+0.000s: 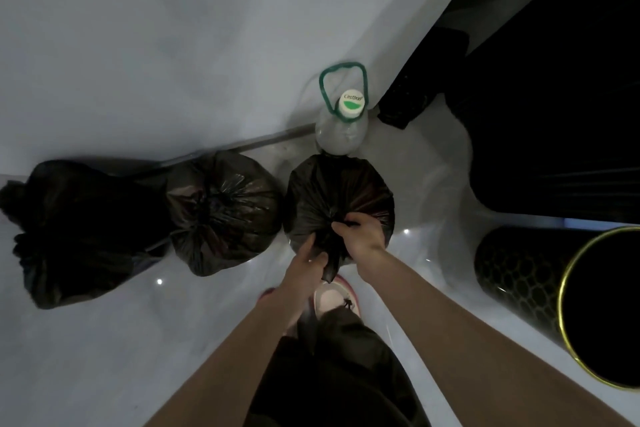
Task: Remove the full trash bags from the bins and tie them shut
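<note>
A person bent over a black trash bag [337,198] on the pale floor [104,340], just past the frame's centre toward 12 o'clock. The left hand [310,258] pinched a twisted tail of plastic; the right hand [362,230] was clenched on the gathered neck. Two more bags [221,211] sat at 9 o'clock, an emptied bin [519,274] at 3 o'clock and a water jug [341,128] at 12 o'clock. Thin plastic pulled hard could have torn, or the tail slipped free.

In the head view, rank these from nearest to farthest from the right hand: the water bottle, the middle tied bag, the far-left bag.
From the right hand:
1. Water bottle, just beyond the bag both hands are gripping.
2. Middle tied bag, to the left.
3. Far-left bag, along the wall.
</note>
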Available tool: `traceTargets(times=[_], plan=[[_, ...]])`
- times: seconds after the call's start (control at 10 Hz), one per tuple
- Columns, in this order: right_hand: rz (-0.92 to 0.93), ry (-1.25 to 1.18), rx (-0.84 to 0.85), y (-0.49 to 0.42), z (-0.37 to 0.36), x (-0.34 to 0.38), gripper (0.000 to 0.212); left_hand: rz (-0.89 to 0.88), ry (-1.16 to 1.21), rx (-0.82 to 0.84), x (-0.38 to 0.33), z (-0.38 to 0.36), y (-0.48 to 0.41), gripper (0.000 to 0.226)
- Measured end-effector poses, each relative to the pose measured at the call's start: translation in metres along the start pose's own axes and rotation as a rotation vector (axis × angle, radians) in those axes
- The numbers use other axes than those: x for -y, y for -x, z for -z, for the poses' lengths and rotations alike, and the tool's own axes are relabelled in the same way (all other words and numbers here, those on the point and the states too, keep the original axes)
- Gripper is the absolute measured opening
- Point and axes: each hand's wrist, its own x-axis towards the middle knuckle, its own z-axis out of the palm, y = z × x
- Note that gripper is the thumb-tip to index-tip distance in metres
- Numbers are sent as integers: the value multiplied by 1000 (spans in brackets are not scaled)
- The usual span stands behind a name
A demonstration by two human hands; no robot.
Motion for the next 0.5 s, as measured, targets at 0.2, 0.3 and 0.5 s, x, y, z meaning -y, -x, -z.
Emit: traceTargets(times=[0.2,0.3,0.5], plan=[[-33,-51,-15,-20,-15,-3,33,47,164,26,-4,8,-21,50],[-23,-34,50,-16,-11,-5,40,67,211,24,-8,11,-16,49],[23,-46,101,29,19,9,39,23,206,8,-20,23,29,44]])
